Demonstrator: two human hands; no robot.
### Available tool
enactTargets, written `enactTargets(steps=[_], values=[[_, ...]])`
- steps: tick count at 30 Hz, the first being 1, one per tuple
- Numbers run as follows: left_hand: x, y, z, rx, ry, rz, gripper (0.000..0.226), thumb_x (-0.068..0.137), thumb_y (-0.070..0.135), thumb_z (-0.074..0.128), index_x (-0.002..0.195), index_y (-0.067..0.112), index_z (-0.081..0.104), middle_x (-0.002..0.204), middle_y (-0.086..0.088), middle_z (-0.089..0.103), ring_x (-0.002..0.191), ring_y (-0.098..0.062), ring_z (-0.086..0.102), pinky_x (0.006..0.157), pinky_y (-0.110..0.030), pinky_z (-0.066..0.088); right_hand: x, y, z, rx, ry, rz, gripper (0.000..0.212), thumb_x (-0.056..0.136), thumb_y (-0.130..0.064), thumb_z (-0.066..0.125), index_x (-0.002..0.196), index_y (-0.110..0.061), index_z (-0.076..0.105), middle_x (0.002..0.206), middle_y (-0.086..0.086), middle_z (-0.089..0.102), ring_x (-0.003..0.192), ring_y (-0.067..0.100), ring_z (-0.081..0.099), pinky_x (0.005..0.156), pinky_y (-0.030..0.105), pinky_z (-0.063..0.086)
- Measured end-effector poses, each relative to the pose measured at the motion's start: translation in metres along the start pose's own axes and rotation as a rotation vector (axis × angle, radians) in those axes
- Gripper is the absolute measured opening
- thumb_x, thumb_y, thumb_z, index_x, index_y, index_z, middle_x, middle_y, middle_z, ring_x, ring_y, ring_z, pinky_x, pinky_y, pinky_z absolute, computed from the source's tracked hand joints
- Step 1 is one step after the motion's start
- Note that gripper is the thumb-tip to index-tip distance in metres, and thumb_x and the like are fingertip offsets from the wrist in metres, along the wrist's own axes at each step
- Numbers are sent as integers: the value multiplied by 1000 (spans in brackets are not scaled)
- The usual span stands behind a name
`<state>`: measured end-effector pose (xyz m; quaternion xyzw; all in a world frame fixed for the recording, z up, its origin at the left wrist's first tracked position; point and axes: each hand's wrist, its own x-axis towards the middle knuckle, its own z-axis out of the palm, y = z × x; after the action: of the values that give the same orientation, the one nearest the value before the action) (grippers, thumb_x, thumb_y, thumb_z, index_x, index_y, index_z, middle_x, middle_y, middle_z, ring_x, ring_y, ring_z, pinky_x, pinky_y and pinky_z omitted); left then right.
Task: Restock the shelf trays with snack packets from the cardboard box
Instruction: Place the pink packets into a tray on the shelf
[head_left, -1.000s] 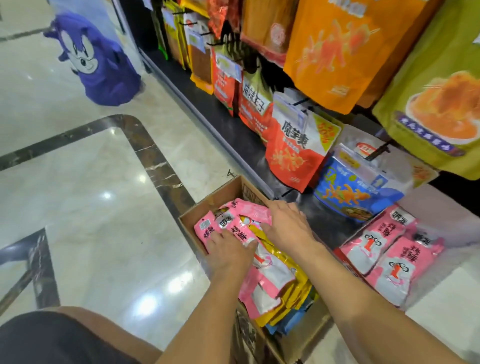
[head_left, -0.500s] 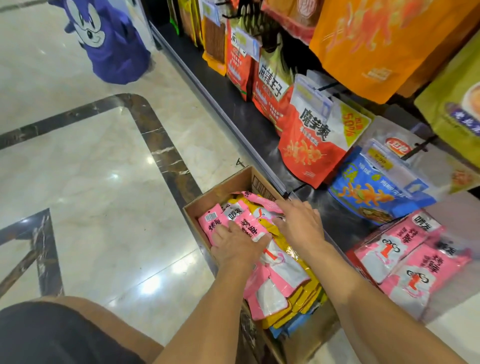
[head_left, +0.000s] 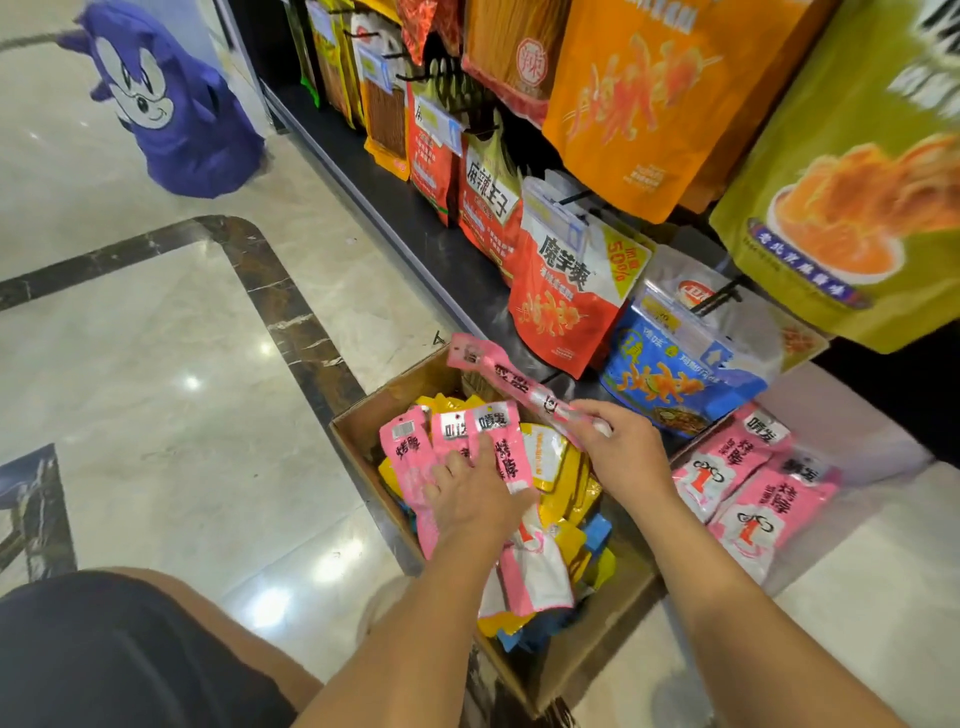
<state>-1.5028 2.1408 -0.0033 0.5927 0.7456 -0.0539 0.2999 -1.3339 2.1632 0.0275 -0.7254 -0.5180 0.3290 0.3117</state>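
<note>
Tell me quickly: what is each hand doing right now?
Left hand: holds fanned pink packets over the cardboard box.
Right hand: pinches a single pink packet, held above the box.

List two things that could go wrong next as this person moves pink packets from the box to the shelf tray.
1. The right hand pinches the raised packet by one end only; it might slip and fall into the cardboard box.
2. The left hand holds a loose fan of pink packets; some may slide out.
3. Swinging toward the shelf tray could brush the hanging blue bag.
</note>
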Motion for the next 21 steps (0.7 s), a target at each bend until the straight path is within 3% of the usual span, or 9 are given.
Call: enactTargets(steps=[2,4,6,9,11,13,16,21], values=[[-4,5,3,-75,8,6,105,82,67,64,159,28,3,152,-18,32,141,-39,28,114,-51,23,-7,7,-13,89,7,33,20,90,-32,72,109,-26,78,102,-8,75,95,11,68,88,32,55],[-4,7,9,-248,21,-10,109,81,52,75,159,21,5,148,-19,39,139,-38,35,112,-50,31,-16,15,-25,168,-3,73,28,89,-31,76,114,-19,77,109,-6,74,100,9,67,86,20,52],[-5,11,12,-502,42,-29,104,77,34,82,153,15,15,131,-16,54,124,-36,54,102,-49,46,-26,25,-36,299,-24,167,40,83,-40,80,116,-19,75,114,-4,74,104,14,69,91,28,55],[-12,17,8,-704,75,-11,68,76,18,83,129,9,41,101,-7,67,92,-29,67,80,-37,53,-44,36,-50,587,-89,301,31,88,-27,77,115,-13,74,106,8,77,98,31,73,94,52,57],[-15,20,6,-729,71,46,47,73,21,84,111,10,57,92,-3,71,84,-24,69,76,-35,54,-59,38,-61,734,-96,387,27,93,-15,71,117,-6,71,101,14,77,85,31,74,85,48,59],[-19,22,6,-795,66,94,41,65,28,82,101,16,66,88,0,75,79,-21,72,79,-43,59,-75,40,-70,866,-158,453,24,96,-10,65,118,-1,68,99,19,76,73,28,73,73,40,60],[-31,24,5,-870,65,149,47,68,29,81,110,21,62,91,2,75,82,-19,73,83,-48,59,-95,46,-81,1023,-201,539,22,96,-7,63,116,0,68,110,25,72,77,30,72,72,40,61],[-53,36,2,-942,-13,247,51,81,18,82,124,24,56,105,0,74,94,-19,72,89,-47,58,-116,60,-96,1098,-125,566,26,92,-9,68,118,-5,70,115,20,73,84,27,72,70,38,61]])
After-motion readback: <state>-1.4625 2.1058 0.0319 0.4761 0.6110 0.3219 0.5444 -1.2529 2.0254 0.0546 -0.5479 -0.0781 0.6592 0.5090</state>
